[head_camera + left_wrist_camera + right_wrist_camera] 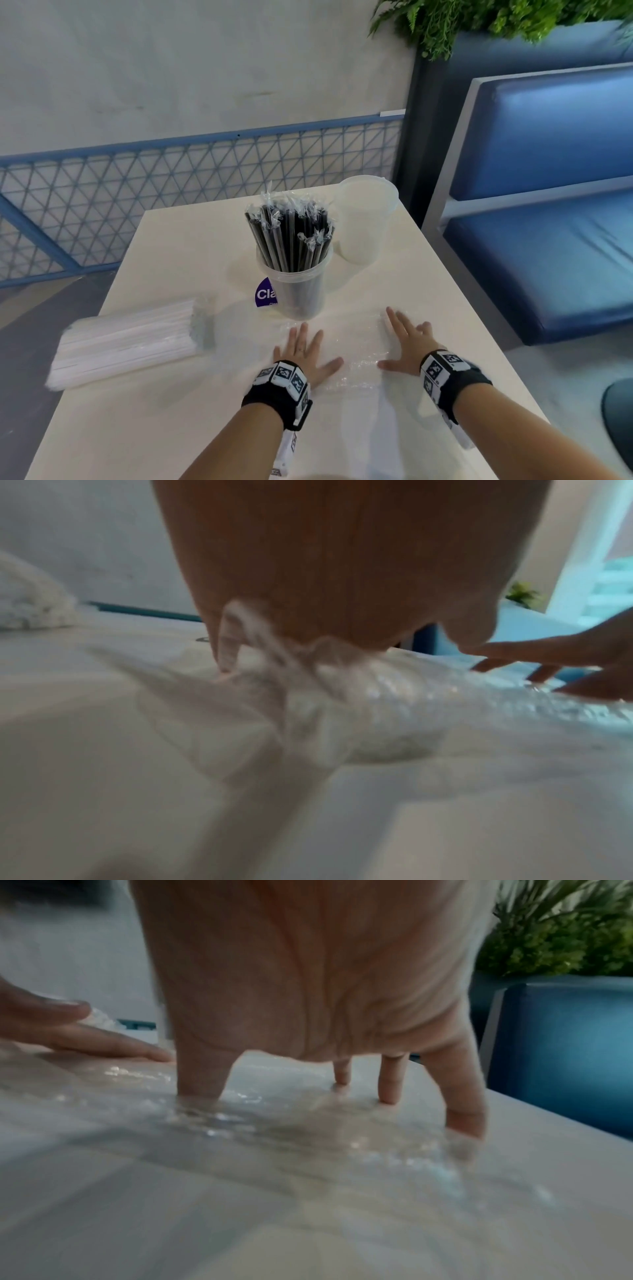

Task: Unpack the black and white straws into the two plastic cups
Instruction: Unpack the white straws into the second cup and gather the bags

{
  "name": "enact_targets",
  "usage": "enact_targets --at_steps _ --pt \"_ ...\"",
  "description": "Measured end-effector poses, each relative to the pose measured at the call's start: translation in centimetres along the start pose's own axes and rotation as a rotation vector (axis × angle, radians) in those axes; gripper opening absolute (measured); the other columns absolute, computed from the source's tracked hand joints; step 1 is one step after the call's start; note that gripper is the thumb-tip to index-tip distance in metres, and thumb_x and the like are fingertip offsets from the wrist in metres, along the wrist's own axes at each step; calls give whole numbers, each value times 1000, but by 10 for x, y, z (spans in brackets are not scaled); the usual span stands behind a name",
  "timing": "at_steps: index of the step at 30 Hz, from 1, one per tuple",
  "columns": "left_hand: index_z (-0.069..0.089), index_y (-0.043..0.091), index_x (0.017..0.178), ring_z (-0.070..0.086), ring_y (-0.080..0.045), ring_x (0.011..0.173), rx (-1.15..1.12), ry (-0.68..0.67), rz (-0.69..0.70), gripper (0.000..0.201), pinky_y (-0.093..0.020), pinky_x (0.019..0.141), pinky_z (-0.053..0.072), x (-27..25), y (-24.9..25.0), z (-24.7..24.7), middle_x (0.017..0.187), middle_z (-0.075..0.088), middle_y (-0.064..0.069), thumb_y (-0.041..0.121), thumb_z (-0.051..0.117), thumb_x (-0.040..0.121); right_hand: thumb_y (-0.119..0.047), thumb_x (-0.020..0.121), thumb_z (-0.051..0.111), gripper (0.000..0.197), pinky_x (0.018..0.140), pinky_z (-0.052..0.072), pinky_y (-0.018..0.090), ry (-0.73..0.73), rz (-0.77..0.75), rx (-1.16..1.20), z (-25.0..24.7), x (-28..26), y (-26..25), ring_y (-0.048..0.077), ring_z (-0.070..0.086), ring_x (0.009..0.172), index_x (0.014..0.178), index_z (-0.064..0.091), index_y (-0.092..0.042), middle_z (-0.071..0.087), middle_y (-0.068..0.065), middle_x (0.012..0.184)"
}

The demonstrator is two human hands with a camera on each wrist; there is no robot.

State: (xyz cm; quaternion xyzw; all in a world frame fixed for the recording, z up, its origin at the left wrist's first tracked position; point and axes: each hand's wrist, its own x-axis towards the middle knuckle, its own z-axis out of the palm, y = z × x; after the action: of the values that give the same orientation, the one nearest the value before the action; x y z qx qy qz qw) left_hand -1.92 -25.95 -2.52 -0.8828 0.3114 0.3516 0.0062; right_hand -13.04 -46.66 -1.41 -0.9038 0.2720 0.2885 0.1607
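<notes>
Black straws (290, 236), each in clear wrap, stand upright in a clear plastic cup (298, 294) at the table's middle. A second cup (364, 219), frosted and empty, stands behind it to the right. A sealed pack of white straws (126, 342) lies at the table's left edge. An emptied clear plastic wrapper (356, 356) lies flat in front of the cups. My left hand (305, 353) presses on its left part with fingers spread. My right hand (407, 342) presses its right part, fingers straight (390, 1080). The crinkled wrapper (394, 712) bunches under the left palm.
A purple label (265, 294) lies by the straw cup. The cream table (171, 428) borders a blue mesh railing (171, 185) behind and a blue padded bench (548, 240) to the right. A green plant (479, 20) hangs above the bench.
</notes>
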Motion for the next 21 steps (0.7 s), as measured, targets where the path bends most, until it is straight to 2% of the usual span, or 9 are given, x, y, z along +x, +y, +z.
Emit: enact_targets --at_steps 2,4,8,10,13,15,17,19,21 --pt "-16 29 145 -26 -21 141 51 0 12 82 -51 117 -3 1 -6 0 151 -33 -1 64 31 88 -74 65 58 119 98 44 52 39 6 -35 -6 -1 1 32 13 137 139 -28 -37 -3 -6 156" --pt "-21 27 144 -27 -20 141 98 -2 27 90 -51 116 -5 0 -13 2 150 -36 -2 64 38 86 -78 61 57 122 96 44 53 53 35 -50 -9 -3 2 28 7 140 141 -25 -36 -9 -6 156" --pt "-24 26 143 -29 -21 140 110 13 27 111 -54 112 -10 -3 -23 3 149 -38 -2 76 46 73 -85 57 50 122 102 29 66 24 52 -60 -8 -3 10 29 -25 141 142 -22 -36 -36 -9 150" --pt "-25 25 143 -29 -20 140 107 6 25 125 -55 111 -12 -2 -30 2 149 -38 0 87 45 59 -87 57 49 121 103 20 71 7 51 -28 -6 -3 13 30 -30 139 141 -23 -39 -42 -8 147" --pt "-28 25 141 -30 -16 139 112 -8 27 145 -58 110 -13 0 -37 1 144 -43 6 99 25 28 -89 52 50 129 104 13 73 4 71 45 -2 2 17 28 -27 141 141 -27 -36 -38 -10 149" --pt "-28 25 141 -30 -15 139 114 -6 30 138 -59 109 -14 -1 -38 1 139 -44 9 95 39 43 -89 48 51 135 105 10 73 12 80 75 -2 3 17 26 -27 142 141 -28 -32 -37 -12 149" --pt "-27 24 142 -29 -15 140 111 12 27 130 -60 108 -14 -2 -38 1 145 -40 7 86 49 56 -89 47 54 139 105 9 73 16 83 98 -4 3 16 26 -27 141 141 -29 -28 -37 -11 149" --pt "-25 21 143 -26 -17 141 148 38 26 129 -58 109 -15 -4 -37 -2 151 -33 2 85 49 59 -85 50 57 140 106 9 72 5 91 106 -8 2 14 28 -26 141 141 -30 -25 -37 -7 150" --pt "-15 17 146 -12 -18 145 202 97 45 124 -55 110 -16 -9 -35 -10 157 -16 -2 83 48 62 -81 57 59 136 110 9 66 13 89 84 -16 -5 7 31 -21 143 142 -28 -20 -33 0 152"
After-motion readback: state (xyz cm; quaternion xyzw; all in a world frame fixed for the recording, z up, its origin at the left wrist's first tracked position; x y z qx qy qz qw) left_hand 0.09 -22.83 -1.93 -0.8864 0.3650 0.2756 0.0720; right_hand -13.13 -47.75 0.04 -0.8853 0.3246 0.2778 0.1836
